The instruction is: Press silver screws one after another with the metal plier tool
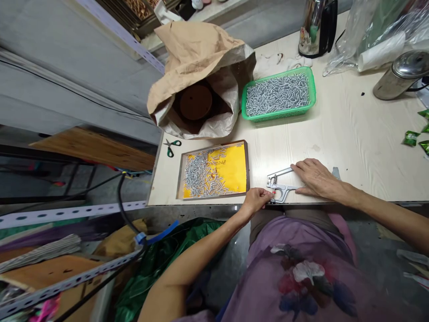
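Silver hand press pliers (284, 191) with a small spring and a red bit lie at the table's front edge. My right hand (315, 179) is closed over their two handles, which are spread apart. At the jaw end, my left hand (257, 199) is pinched closed, its fingertips at the lower jaw. Whatever those fingertips hold is too small or hidden to make out. Just left of that hand lies a shallow tray (248, 172) with a yellow lining. Many small silvery spring-like or screw-like metal pieces (197, 176) are heaped mostly on its left side.
Behind the tray, a green plastic basket (312, 89) is full of similar metal pieces. An open paper sack (201, 49) stands beside it. Green-handled scissors (171, 146) lie at the left edge. A kettle (317, 29), a metal jug (398, 76) and green packets (410, 138) are on the right.
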{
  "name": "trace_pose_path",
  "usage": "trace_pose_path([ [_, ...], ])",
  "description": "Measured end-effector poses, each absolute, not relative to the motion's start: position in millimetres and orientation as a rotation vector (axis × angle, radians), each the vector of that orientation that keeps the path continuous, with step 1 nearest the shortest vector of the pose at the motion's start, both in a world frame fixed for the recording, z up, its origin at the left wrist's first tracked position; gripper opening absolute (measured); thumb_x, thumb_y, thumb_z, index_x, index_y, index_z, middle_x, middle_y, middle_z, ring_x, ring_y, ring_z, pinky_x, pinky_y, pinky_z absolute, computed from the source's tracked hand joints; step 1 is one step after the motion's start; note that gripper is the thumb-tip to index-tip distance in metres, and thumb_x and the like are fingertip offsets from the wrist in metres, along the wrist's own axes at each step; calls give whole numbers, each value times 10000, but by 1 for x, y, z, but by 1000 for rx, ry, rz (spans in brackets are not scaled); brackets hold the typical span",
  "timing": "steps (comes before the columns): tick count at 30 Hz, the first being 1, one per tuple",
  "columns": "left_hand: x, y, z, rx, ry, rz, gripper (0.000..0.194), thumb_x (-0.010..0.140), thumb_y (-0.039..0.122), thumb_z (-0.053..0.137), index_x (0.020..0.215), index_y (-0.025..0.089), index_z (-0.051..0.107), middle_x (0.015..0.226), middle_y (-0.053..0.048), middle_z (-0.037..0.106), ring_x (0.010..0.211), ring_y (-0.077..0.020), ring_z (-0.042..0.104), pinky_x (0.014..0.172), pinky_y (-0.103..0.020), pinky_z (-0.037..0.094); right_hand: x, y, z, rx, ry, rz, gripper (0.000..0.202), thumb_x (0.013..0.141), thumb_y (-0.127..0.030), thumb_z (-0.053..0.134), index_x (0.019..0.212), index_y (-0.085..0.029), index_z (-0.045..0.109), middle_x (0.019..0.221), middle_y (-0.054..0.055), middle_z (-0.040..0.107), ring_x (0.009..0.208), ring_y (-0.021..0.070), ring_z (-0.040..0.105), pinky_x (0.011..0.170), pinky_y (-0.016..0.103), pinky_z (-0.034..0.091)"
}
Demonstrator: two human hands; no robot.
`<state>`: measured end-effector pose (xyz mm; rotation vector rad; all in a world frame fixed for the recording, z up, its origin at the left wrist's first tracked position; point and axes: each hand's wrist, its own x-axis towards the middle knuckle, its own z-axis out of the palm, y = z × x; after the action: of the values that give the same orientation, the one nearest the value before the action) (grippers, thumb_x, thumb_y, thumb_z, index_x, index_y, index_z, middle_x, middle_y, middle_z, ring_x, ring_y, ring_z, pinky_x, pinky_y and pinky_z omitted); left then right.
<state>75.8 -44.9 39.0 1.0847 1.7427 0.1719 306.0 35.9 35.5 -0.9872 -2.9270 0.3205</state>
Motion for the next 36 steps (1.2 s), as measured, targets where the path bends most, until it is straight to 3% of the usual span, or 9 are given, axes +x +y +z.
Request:
trace_pose_path([
  [3, 77, -48, 36, 1533, 1807, 318, 219, 880, 310, 593, 780, 137, 684, 712, -26, 625, 666, -135, 585, 633, -245, 467, 307, 29, 37, -971, -2907, 329, 436, 840, -387, 635, 1174, -119, 555, 1007, 141, 642, 939, 283, 540, 807, 377, 407],
  [6, 89, -40, 34, 2024, 1677, 402, 154, 887, 300, 615, 957, 171, 663, 1009, -88, 655, 941, -212, 608, 831, -346, 516, 307, 22, 33, -977, -2859, 339, 434, 861, -330, 608, 1233, -123, 525, 994, 142, 643, 933, 285, 542, 786, 373, 404],
  [10, 109, -12, 31, 2368, 1333, 244, 513, 813, 276, 714, 1269, 177, 500, 1337, -146, 539, 1159, -278, 529, 991, -452, 473, 312, 16, 27, -1044, -2783, 353, 642, 847, -335, 625, 1403, -139, 371, 1060, 141, 640, 966, 298, 550, 811, 398, 423],
  [12, 114, -1, 30, 2409, 1229, 157, 633, 803, 273, 719, 1349, 175, 413, 1334, -145, 532, 1148, -281, 530, 997, -461, 467, 317, 15, 27, -1114, -2787, 349, 714, 802, -378, 682, 1394, -121, 376, 1107, 155, 627, 986, 307, 546, 811, 401, 435],
  [15, 118, 8, 32, 2442, 1174, 36, 691, 804, 305, 718, 1376, 130, 371, 1259, -154, 558, 1107, -292, 535, 963, -460, 476, 324, 13, 34, -1211, -2833, 324, 607, 770, -412, 718, 1244, -97, 507, 1075, 166, 623, 959, 307, 540, 776, 384, 439],
  [22, 123, 14, 38, 2441, 1212, -76, 324, 895, 330, 619, 1151, 149, 539, 1081, -111, 589, 1033, -263, 532, 883, -408, 483, 315, 9, 38, -1196, -2863, 169, 192, 901, -192, 519, 1064, -122, 589, 928, 139, 630, 867, 273, 521, 727, 366, 392],
  [26, 125, 21, 39, 2385, 1314, -81, 220, 915, 328, 599, 1051, 155, 586, 1000, -91, 599, 996, -252, 534, 835, -383, 481, 308, 16, 29, -1223, -2854, 131, 209, 909, -88, 436, 995, -120, 623, 881, 131, 626, 837, 266, 513, 706, 367, 359],
  [36, 129, 20, 38, 2329, 1364, -94, 149, 917, 301, 603, 927, 154, 620, 945, -77, 610, 988, -242, 534, 805, -350, 464, 305, 15, 24, -1189, -2847, 115, 320, 919, -32, 367, 856, -156, 655, 784, 93, 617, 774, 227, 508, 684, 343, 339],
])
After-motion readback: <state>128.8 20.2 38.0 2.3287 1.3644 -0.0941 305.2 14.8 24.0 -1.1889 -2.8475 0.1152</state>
